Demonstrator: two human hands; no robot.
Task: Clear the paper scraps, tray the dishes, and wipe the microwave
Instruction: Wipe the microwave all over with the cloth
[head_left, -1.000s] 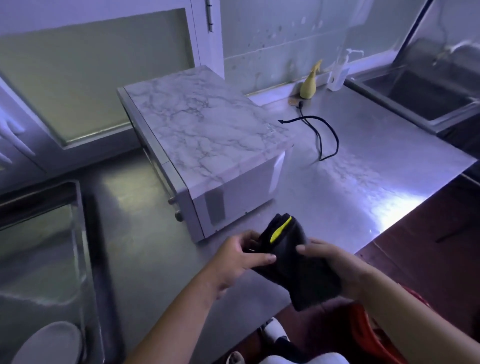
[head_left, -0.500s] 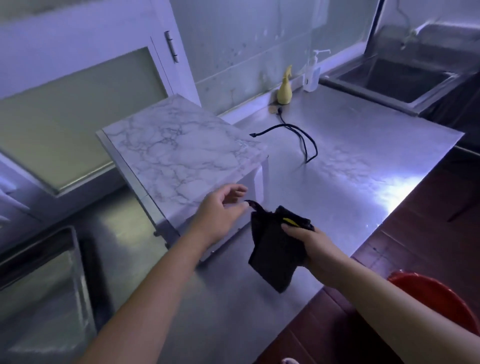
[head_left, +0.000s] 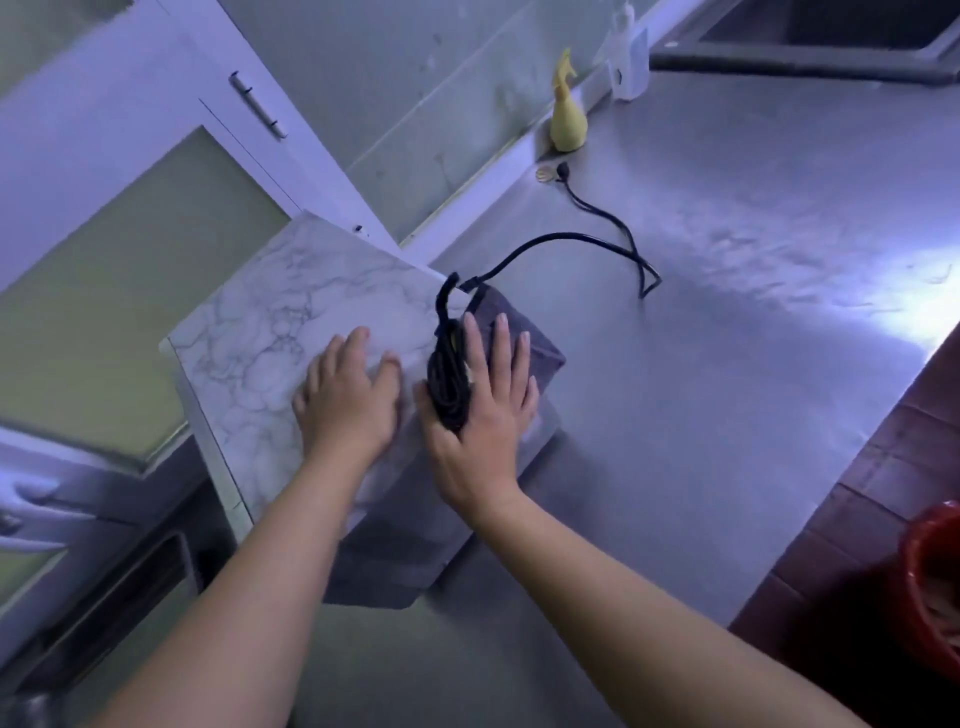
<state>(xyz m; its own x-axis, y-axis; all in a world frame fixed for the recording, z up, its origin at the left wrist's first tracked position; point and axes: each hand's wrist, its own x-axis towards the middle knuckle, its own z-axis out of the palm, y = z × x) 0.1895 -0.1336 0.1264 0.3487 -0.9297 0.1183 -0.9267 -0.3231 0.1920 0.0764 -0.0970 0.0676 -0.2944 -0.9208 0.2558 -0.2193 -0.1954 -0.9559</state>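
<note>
On the steel tabletop (head_left: 753, 322) in front of me sits the marble-patterned microwave (head_left: 270, 322), turned at an angle. My left hand (head_left: 348, 400) lies flat on its top, fingers spread and a little relaxed, holding nothing. Just beside it, my right hand (head_left: 483, 410) presses the dark cloth (head_left: 540, 351) down at the top's right edge with straight fingers; part of the cloth is bunched between thumb and forefinger. A black power cord (head_left: 597, 241) loops across the tabletop behind. Farther back a yellow bottle (head_left: 567, 122) stands by the wall, near a clear pump dispenser (head_left: 626, 57).
</note>
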